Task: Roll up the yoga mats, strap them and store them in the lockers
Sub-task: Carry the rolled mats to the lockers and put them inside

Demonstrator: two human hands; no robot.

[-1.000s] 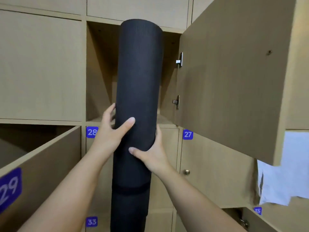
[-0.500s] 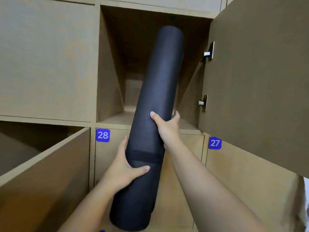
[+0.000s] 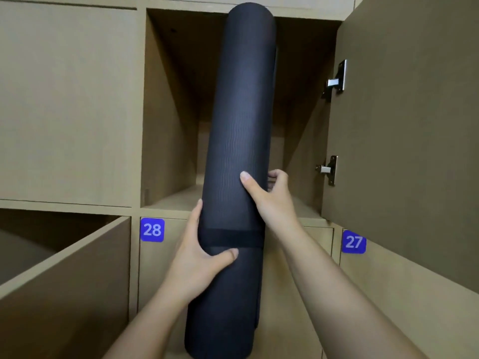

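A rolled black yoga mat (image 3: 238,120) stands almost upright in front of an open wooden locker (image 3: 171,120). A black strap (image 3: 230,238) wraps its lower part. My left hand (image 3: 199,257) grips the mat just below the strap from the left side. My right hand (image 3: 269,198) grips it higher up from the right, thumb across the front. The mat's top end reaches the locker's upper edge; its lower end hangs in front of the closed door marked 28 (image 3: 152,229).
The locker's door (image 3: 404,120) is swung open on the right, with two metal hinges (image 3: 335,81). Another open door (image 3: 64,275) juts out at lower left. A closed locker marked 27 (image 3: 353,241) is at lower right.
The mat has gone from leaning right to nearly upright, its top now higher at the locker's upper edge. Both hands keep their grip at about the same places.
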